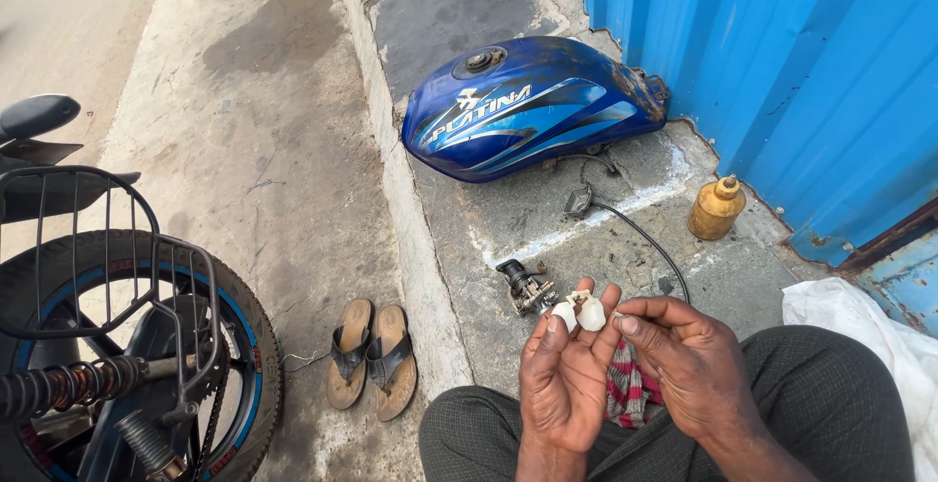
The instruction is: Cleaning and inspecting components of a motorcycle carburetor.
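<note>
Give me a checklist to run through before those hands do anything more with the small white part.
1. White part held at left hand fingertips: ok.
2. Right hand close beside it, fingertips near the part: ok.
3. Part intact: cannot tell, too small.
4. Checked cloth on the lap under the hands to catch a drop: ok.
5. Metal part on the pavement within reach: ok.
6. Yellow bottle upright by the blue wall: ok.
</note>
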